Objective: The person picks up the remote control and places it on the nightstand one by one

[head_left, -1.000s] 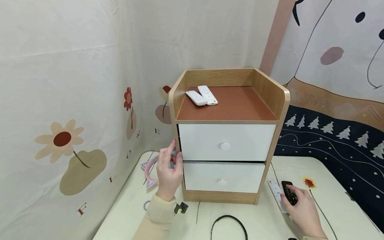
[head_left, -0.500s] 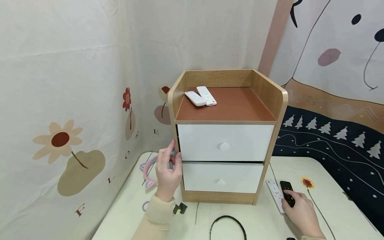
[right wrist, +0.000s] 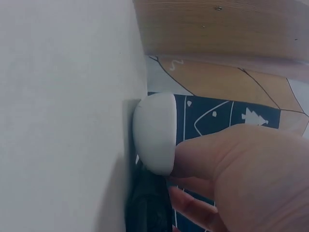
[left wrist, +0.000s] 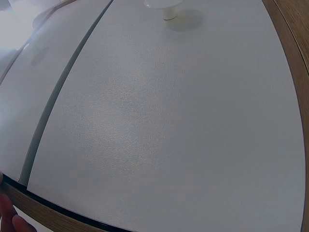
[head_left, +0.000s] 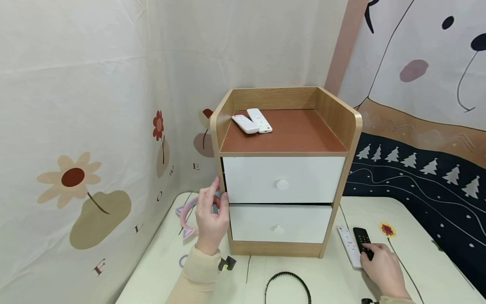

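My left hand [head_left: 212,219] rests upright at the left side of a small wooden cabinet [head_left: 275,249], fingers extended along its edge. In the left wrist view, some fingers [left wrist: 9,215] show at the lower left corner beside the wooden side panel. My right hand [head_left: 385,268] pinches the near end of a black remote control [head_left: 360,234] lying on the table. Just left of it is a white remote control [head_left: 348,245]; in the right wrist view its rounded white end [right wrist: 157,133] appears right by my thumb. Part of the black remote is hidden under the fingers.
Two white remotes [head_left: 259,121] lie overlapping on the cabinet's brown top. Below are an upper drawer [head_left: 250,179] and lower drawer [head_left: 250,223], both white with round knobs. A pink headband [head_left: 184,217] lies left, a black headband [head_left: 286,273] in front, a dark clip [head_left: 228,262] between.
The right hand has slid toward the near end of the black remote, uncovering more of its far end. The left hand stays against the cabinet. The head view has shifted slightly.
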A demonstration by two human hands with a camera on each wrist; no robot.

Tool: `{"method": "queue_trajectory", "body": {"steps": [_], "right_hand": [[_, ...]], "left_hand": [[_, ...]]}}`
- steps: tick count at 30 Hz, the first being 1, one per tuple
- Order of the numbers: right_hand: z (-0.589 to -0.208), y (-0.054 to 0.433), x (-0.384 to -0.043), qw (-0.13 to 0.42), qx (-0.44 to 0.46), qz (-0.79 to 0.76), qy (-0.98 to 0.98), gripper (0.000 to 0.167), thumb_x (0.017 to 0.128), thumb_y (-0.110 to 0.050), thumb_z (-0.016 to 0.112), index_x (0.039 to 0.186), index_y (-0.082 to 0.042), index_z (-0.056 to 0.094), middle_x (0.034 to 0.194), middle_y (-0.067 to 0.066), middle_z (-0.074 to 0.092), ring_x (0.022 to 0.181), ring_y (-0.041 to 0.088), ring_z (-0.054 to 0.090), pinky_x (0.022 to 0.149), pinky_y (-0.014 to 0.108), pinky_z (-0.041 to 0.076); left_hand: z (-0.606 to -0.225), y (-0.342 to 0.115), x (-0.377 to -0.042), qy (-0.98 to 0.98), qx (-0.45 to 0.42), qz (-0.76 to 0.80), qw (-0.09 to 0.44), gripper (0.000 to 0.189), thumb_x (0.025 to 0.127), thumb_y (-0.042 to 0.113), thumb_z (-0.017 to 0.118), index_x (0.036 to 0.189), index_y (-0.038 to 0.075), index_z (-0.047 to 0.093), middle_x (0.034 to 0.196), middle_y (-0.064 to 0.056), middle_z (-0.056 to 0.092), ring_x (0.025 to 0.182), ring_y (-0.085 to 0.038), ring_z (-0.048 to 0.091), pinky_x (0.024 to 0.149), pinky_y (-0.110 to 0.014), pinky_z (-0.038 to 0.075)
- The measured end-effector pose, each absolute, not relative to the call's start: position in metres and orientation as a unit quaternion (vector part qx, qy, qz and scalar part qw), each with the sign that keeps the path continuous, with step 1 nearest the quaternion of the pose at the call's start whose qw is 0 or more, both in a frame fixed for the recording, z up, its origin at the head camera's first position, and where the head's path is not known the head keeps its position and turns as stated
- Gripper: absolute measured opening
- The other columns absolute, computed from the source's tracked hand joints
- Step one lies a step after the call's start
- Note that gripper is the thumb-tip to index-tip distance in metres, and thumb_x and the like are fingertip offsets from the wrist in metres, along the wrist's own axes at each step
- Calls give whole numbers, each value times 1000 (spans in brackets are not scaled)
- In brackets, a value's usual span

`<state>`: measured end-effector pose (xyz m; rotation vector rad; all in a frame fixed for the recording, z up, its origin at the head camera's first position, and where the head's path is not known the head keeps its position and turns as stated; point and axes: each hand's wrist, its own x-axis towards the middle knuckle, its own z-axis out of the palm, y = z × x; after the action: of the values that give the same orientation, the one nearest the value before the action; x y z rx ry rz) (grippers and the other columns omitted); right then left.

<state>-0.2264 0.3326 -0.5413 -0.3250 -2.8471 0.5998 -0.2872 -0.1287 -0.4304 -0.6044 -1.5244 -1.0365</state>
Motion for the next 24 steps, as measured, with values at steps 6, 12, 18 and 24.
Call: {"method": "queue_trajectory", "body": {"steps": [6,12,18,24], "right_hand": [[-540,332,-227,80,-133,189,-970,52,96,-19,75,137,12,66,135,50,57,125,66,57,106,76,48],[-537,333,-227,57,-144,186,-970,57,96,-25,77,139,11,64,133,48,60,121,62,59,105,75,49],[-536,333,-225,48,-148,189,-970,59,96,-27,77,141,9,63,131,48,60,119,60,61,102,75,51],[-537,334,-224,42,-148,189,-970,60,96,-27,77,142,8,62,132,47,60,120,60,61,102,74,52]], "left_hand": [[-430,-129,-286,-647,-257,-439,567,57,92,-17,71,147,-6,64,99,-20,63,66,-17,54,60,-22,47],[-430,-129,-286,-649,-255,-440,566,57,93,-17,71,148,-5,64,99,-20,62,67,-18,55,61,-20,48],[-430,-129,-287,-648,-256,-440,567,56,93,-17,70,148,-6,64,99,-20,62,66,-18,55,62,-19,48],[-430,-129,-287,-648,-255,-442,565,56,93,-17,70,148,-6,64,99,-21,62,66,-18,55,62,-19,48]]}}
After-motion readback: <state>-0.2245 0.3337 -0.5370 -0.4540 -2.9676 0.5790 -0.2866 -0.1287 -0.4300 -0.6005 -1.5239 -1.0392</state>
